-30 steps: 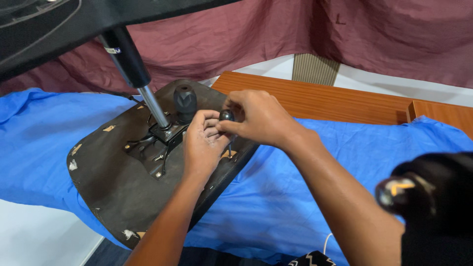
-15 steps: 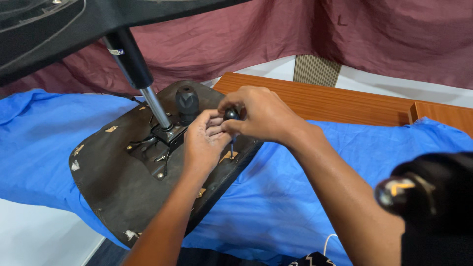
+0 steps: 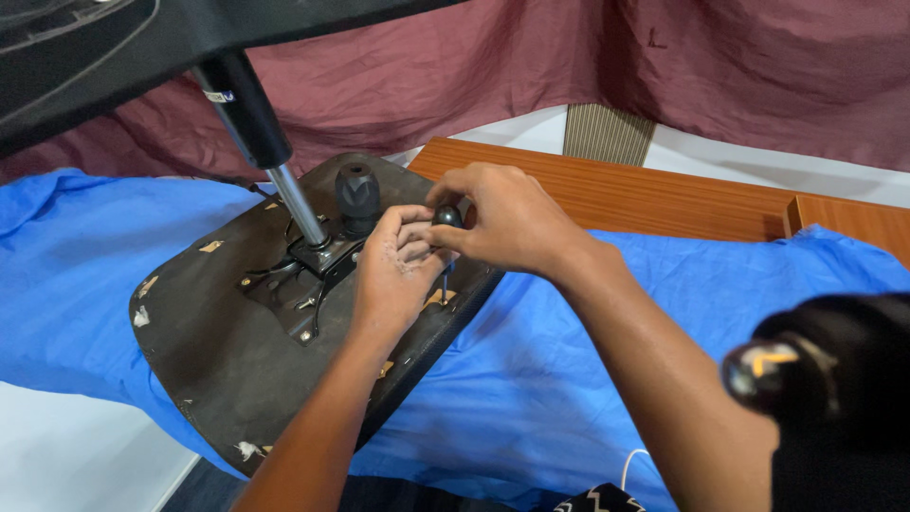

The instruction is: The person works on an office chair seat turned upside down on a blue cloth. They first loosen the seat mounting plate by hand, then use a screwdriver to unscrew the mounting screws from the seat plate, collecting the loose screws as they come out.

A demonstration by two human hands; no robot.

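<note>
An upturned office chair seat (image 3: pixel 218 351) lies with its dark underside up on a blue cloth (image 3: pixel 588 379). A metal mechanism plate (image 3: pixel 294 284) at its middle carries the gas lift column (image 3: pixel 261 142) and a black ribbed knob (image 3: pixel 357 197). My right hand (image 3: pixel 502 223) pinches the small round black handle of a thin tool (image 3: pixel 446 217) whose shaft points down at the seat. My left hand (image 3: pixel 393 275) rests on the seat beside the plate, its fingers against the tool just below the right hand.
The chair's black base (image 3: pixel 114 57) hangs across the top left. A wooden table top (image 3: pixel 654 194) shows beyond the cloth, with maroon drapery (image 3: pixel 569 66) behind. A black rounded object (image 3: pixel 834 379) fills the lower right corner.
Both hands have stayed on the small tool; the right hand's fingers have shifted slightly around its round handle. The seat has not moved.
</note>
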